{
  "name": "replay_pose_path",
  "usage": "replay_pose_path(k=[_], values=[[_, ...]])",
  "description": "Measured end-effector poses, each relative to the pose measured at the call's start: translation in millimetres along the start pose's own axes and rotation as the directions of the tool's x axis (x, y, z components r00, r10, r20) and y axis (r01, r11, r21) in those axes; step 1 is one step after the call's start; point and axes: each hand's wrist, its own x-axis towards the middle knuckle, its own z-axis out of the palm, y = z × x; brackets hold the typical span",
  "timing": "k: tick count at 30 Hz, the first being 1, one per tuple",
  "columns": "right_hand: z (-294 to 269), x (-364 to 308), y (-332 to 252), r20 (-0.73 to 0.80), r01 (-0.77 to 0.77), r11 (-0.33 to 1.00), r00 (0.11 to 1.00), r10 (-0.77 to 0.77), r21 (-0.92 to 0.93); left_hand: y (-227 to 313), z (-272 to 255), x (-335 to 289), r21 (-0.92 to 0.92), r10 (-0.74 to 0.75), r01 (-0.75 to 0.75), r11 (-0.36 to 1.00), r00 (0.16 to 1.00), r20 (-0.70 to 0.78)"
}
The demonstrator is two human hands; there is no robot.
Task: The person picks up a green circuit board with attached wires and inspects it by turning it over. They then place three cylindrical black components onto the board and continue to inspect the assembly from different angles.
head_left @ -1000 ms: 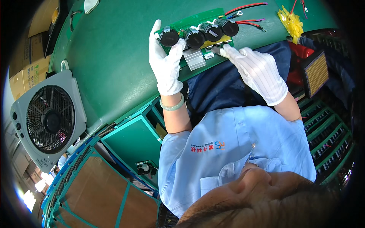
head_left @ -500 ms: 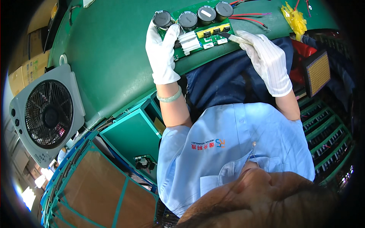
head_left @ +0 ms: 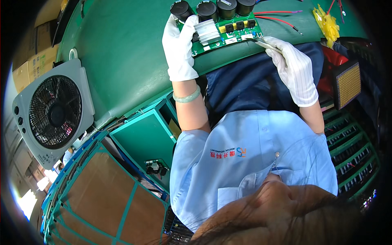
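At the table's near edge, a green circuit board (head_left: 199,50) carries several large black cylindrical capacitors (head_left: 207,12), a silver finned heat sink (head_left: 208,32) and a yellow strip behind small black parts. White-gloved, my left hand (head_left: 179,53) grips the board's left end, its fingers around the leftmost capacitor and beside the heat sink. My right hand (head_left: 295,69), gloved too, pinches slim tweezers (head_left: 265,44) with a dark tip. That tip reaches the board's near right edge, by a small white part. Whether it touches is too small to tell.
Red wires (head_left: 277,19) trail right from the board. Further right lie a crumpled yellow bundle (head_left: 326,25) and a tan-faced panel (head_left: 348,85). A grey box fan (head_left: 57,112) stands left of the green table (head_left: 126,53). Another small board (head_left: 156,167) rests in the teal cabinet (head_left: 141,132).
The tweezers' tip has moved from beside the black parts on the yellow strip toward the board's near edge. The whole view has shifted slightly; my left hand keeps its grip.
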Motion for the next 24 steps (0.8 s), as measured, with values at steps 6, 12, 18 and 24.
replay_pose_path(k=[6, 12, 18, 24], values=[[3.6, 0.1, -4.9, 0.022, 0.045, 0.999, 0.999, -0.045, 0.017, 1.1, 0.5, -1.1, -0.02, -0.007, 0.007, 1.0, 1.0, -0.002], [17.7, -0.9, -29.5, 0.052, 0.085, 0.996, 0.995, -0.087, 0.032, -6.8, -1.0, 2.6, 0.039, 0.02, -0.018, 0.999, 0.999, -0.044], [23.3, 1.2, -36.1, 0.068, 0.111, 0.987, 0.992, -0.104, -0.116, -9.5, -4.2, 7.1, 0.049, 0.038, -0.035, 0.998, 0.997, -0.062], [18.1, 8.8, -49.6, 0.137, 0.064, 0.982, 0.99, -0.039, -0.178, -0.6, 1.2, 0.7, 0.093, -0.036, 0.048, 0.995, 0.991, -0.125]])
